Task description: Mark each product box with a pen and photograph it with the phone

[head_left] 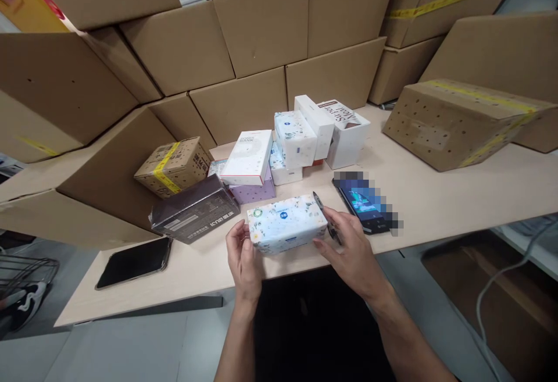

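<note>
A pale blue floral tissue pack (pixel 285 223) is between my two hands near the table's front edge. My left hand (pixel 244 260) closes round its left end, with the thumb toward the front. On the opposite end, my right hand (pixel 349 248) has fingers bent against the pack. A slim dark pen-like object (pixel 318 200) shows between the right fingers and the pack; I cannot tell whether the hand holds it. Just beyond my right hand lies a dark handheld device (pixel 364 204) with a lit, partly blurred screen.
A black phone (pixel 134 263) lies at the table's left. Behind the pack are a dark box (pixel 196 210), a white power bank box (pixel 248 155), another tissue pack (pixel 294 135) and a white carton (pixel 349 138). Taped cardboard boxes (pixel 453 120) and stacked cartons (pixel 261 33) surround the table (pixel 436 196).
</note>
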{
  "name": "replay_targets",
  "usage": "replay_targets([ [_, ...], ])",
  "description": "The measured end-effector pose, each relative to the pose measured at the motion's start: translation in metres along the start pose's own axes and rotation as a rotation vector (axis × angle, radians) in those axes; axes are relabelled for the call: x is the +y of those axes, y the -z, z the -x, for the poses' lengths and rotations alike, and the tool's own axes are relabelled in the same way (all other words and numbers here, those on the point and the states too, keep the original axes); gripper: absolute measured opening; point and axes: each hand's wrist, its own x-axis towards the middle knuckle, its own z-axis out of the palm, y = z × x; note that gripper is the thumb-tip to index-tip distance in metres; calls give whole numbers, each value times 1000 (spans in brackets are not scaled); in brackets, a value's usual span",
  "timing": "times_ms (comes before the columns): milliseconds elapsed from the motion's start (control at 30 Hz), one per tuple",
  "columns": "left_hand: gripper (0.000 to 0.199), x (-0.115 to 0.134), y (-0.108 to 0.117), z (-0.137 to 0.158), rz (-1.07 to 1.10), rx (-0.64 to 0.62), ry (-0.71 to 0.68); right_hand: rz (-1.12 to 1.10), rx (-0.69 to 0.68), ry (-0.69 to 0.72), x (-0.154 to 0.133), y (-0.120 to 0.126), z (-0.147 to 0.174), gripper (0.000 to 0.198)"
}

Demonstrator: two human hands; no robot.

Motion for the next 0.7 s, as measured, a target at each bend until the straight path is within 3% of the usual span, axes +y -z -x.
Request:
replay_targets([
  [133,45,1,1,-1,-102,-44,39,0,0,74,-6,0,-1,64],
  [233,44,2,3,-2,-188,-50,-16,-18,-13,155,-12,1,-4,61],
  [300,42,2,3,-1,-135,-42,-60,-49,-15,184,-14,2,-5,58],
  [500,47,-7,4,3,94,31,-122,-103,7,140,-3,3,-4,54],
  [700,38,-3,4,2,-35,12,-174,-80,48,114,8,6,2,28],
])
